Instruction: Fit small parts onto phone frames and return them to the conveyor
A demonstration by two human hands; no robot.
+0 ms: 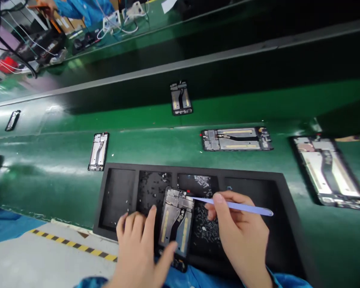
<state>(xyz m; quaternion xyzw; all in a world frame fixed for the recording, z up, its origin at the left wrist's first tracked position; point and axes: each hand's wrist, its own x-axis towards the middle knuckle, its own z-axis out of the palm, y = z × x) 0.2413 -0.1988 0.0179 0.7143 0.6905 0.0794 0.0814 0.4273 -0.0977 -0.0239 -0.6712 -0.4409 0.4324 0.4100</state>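
Observation:
An opened smartphone (183, 232), its inner parts facing up, rests tilted across the black tray (195, 167). Beside the phone's left edge is my left hand (141, 244), fingers spread, with the thumb over the phone's lower part; whether it presses on the phone I cannot tell. My right hand (243, 236) pinches pale lavender tweezers (246, 207). Their fine tip is at the phone's upper right corner, near a small red spot (188, 191). Many tiny screws (205, 230) lie in the tray compartment under and right of the phone.
More opened phones lie on the green bench: one at the back (181, 98), one sideways (237, 139), one at right (330, 172), one left of the tray (98, 152), one far left (13, 120). Beyond a ledge are power strips (111, 22), cables and another person's blue sleeve (87, 10).

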